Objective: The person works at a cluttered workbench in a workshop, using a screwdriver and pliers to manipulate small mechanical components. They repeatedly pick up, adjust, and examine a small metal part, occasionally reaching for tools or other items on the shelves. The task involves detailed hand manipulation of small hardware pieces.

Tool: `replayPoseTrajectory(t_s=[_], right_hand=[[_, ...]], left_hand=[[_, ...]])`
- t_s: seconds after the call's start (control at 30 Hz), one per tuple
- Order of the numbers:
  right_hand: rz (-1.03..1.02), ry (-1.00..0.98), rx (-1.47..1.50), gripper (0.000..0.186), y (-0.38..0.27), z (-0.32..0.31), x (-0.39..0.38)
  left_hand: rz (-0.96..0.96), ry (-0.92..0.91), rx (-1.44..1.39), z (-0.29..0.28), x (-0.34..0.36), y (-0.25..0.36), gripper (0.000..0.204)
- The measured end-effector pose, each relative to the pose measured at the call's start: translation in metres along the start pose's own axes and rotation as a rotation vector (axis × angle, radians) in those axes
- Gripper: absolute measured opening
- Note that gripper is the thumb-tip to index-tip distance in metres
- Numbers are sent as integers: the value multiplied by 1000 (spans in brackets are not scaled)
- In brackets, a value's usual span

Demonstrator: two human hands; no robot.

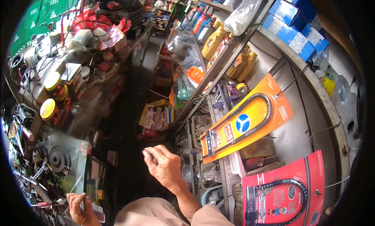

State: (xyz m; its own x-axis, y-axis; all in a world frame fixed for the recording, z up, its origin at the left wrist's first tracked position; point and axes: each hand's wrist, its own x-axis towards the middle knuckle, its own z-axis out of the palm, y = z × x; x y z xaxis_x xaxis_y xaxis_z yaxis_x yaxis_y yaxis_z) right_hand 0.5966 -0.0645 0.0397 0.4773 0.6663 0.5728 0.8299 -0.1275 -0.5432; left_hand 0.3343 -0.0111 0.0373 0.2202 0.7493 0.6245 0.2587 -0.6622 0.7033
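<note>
My left hand [81, 206] is low at the left, beside the glass-topped counter [82, 167], its fingers loosely bent and apart, with nothing visible in them. A dark metal disc [59, 161] lies on that counter among tools [39, 175]. My right hand [162, 167] is in the middle above my lap, fingers curled together; whatever they hold, if anything, is hidden. To its right hang an orange-and-yellow carded U-shaped lock [244, 122] and a red carded one [279, 198].
Cluttered workbench [90, 81] along the left with yellow-lidded tins [52, 80]. A narrow dark aisle [136, 69] runs ahead, with cartons [154, 120] on its floor. Right-hand shelves hold yellow jugs [213, 42], plastic bags and blue boxes [285, 13]. A green panel [33, 18] stands back left.
</note>
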Motion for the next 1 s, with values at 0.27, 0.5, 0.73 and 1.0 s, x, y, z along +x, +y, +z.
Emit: replayPoseTrajectory(t_s=[0.27,0.5,0.73,1.0], right_hand=[[174,137,-152,9,52,-49,0],[243,360,-270,12,69,-88,23],[213,600,-583,8,81,-105,74],[216,532,-829,20,121,-85,165]], left_hand=[[-172,-288,-287,91,13,3,19],[-115,-378,-448,185,66,5,21],[-161,-714,-871,290,113,12,13],[-108,-860,-994,373,174,3,10]])
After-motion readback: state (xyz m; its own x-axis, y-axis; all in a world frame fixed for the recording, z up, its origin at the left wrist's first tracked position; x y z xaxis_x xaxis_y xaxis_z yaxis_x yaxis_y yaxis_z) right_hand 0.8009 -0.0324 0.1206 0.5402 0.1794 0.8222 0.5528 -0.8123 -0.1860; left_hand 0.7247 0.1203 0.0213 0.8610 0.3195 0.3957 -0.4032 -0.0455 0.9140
